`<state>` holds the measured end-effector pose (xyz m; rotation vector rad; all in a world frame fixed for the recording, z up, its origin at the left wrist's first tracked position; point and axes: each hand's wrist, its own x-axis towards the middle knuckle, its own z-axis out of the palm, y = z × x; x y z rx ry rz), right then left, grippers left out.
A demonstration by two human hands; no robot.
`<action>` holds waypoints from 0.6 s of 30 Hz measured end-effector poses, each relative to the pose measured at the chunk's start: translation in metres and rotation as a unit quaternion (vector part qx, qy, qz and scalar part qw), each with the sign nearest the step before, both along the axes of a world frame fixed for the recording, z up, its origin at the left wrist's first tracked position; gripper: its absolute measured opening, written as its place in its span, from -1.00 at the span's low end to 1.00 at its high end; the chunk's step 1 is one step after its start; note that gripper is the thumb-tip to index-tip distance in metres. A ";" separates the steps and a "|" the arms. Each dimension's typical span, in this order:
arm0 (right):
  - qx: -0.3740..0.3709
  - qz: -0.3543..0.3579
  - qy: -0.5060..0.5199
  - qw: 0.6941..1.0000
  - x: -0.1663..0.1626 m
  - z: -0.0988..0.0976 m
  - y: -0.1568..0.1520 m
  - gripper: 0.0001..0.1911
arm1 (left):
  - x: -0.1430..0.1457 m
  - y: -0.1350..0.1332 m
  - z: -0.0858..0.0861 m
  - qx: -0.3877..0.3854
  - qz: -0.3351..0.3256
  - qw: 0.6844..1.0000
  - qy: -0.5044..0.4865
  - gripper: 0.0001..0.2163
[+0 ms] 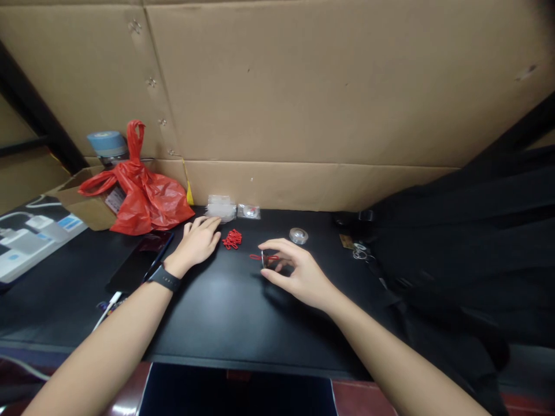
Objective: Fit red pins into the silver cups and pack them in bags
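My left hand [197, 242] lies palm down on the black table [225, 312], fingers stretched toward a small pile of red cords [232, 238] just to its right. A dark band sits on that wrist. My right hand [295, 271] hovers low over the table, thumb and fingers curled round a small metal ring [263, 258] with a red cord [255, 256] sticking out to the left. A clear spool [298, 235] stands just behind the right hand.
A red plastic bag [141, 199] and a cardboard box [84, 205] sit at the back left, with a dark phone [139, 263] in front. Small clear packets [229, 209] lie against the cardboard wall. Black cloth [455, 242] covers the right side. Metal rings [359, 252] lie near it.
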<state>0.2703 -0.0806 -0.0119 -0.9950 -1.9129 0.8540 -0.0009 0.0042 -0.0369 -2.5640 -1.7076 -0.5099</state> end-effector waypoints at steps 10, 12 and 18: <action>0.046 -0.031 0.007 0.998 0.010 0.008 0.001 -0.62 | 0.011 -0.022 0.037 0.200 0.024 0.971 -0.125 -0.64; 0.063 -0.052 0.016 0.996 0.016 0.012 0.002 -0.63 | 0.019 -0.032 0.039 0.244 0.000 0.955 -0.166 -0.71; 0.127 -0.124 0.015 0.984 0.037 0.028 0.003 -0.64 | 0.057 -0.058 0.022 0.186 -0.199 0.951 -0.148 -0.80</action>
